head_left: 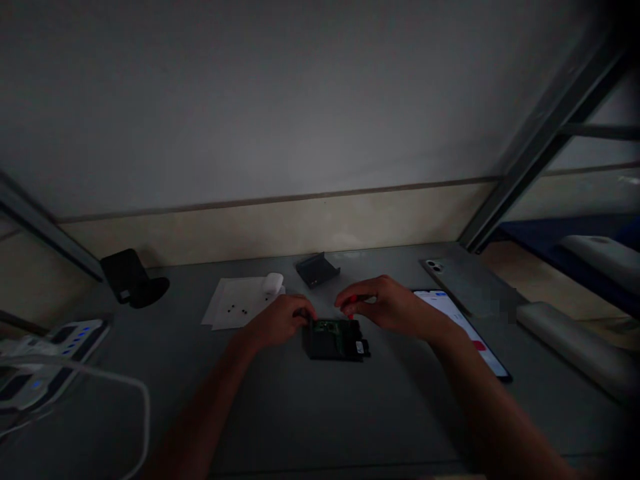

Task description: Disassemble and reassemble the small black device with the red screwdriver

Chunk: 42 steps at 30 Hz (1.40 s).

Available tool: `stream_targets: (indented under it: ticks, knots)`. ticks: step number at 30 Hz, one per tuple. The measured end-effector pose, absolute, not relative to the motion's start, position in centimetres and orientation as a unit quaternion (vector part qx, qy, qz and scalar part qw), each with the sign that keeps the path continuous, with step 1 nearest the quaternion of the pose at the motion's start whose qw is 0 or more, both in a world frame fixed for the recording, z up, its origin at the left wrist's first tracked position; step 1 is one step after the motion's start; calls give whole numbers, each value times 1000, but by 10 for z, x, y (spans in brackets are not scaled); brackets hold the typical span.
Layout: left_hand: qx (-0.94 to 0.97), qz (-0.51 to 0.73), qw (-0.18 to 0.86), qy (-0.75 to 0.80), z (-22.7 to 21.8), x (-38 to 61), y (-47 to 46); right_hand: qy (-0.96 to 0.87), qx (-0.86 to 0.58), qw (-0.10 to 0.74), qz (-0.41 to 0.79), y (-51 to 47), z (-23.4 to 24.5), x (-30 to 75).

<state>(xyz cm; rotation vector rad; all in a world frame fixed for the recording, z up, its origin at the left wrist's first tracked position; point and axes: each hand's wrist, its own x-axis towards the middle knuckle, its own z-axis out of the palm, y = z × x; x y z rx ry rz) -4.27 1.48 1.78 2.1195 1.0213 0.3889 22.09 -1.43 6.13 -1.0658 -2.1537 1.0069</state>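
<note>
Green circuitry (pixel 326 327) shows in the head view, inside a dark device (pixel 325 347) lying near the middle of the bench (pixel 270 413). Uncovering looks done: what seems its dark cover (pixel 317 269) sits apart at 12 o'clock, and small dark bits (pixel 245 311), probably screws, lie on white paper (pixel 220 313) at 10 o'clock. Work on the inside appears unfinished, with the circuitry seated and exposed. The right hand (pixel 383 303) has its fingers pinched around a red tool (pixel 352 307) at the device's 1 o'clock edge; the left hand (pixel 285 320) curls its fingers at the 11 o'clock corner, though whether they grasp it I cannot tell.
</note>
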Motion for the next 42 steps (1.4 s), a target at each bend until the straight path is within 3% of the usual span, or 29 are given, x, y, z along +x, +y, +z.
stream_targets:
  ticks: [6, 13, 18, 34, 42]
  knots:
    - [837, 143, 365, 381, 24, -45, 12, -797, -389, 258, 384, -14, 58, 221]
    - [873, 242, 240, 349, 41, -24, -10, -790, -375, 263, 408, -16, 61, 221]
    - [897, 194, 200, 343, 37, 1, -31, -784, -372, 279, 412, -16, 60, 221]
    - [898, 192, 244, 312, 17, 8, -32, -787, -397, 301, 364, -18, 69, 229]
    - [905, 173, 240, 307, 22, 7, -33, -738, -442, 406, 309, -41, 51, 236]
